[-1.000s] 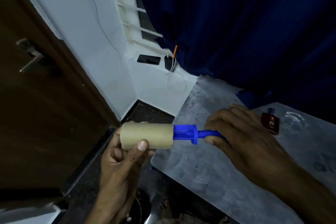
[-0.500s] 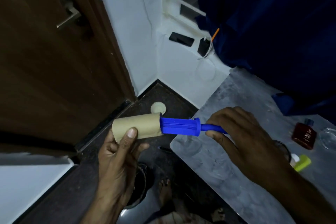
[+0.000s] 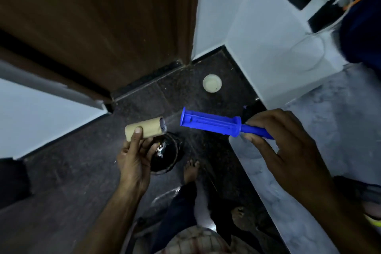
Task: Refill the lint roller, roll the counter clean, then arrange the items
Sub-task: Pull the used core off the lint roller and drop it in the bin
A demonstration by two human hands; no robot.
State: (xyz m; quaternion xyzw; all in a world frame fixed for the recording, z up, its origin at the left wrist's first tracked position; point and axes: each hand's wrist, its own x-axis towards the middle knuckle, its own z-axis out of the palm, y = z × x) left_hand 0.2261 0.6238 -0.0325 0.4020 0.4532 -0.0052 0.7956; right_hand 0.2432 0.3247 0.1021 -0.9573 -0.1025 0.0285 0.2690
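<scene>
Left grip [image 3: 134, 159] is closed round a bare cardboard tube [image 3: 147, 130], thumb across its front and fingers curled behind. The tube lies nearly level, its open end toward the right grip [image 3: 288, 150]. That grip pinches the thin stem of the blue lint roller [image 3: 210, 124] between thumb and fingers. The roller's bare ribbed spindle points back at the left grip, tilted slightly up. Tube and spindle are roughly in line but apart, a short gap between their ends. Under and beyond the right grip runs the grey mottled bench [image 3: 329, 113]. Below the left grip, on the dark floor [image 3: 82, 171], stands a round black bin [image 3: 168, 156]. A bare foot [image 3: 190, 171] is just beside the bin, toward the right grip. Well past both grips a small white disc [image 3: 212, 83] lies near the brown door [image 3: 103, 16].
</scene>
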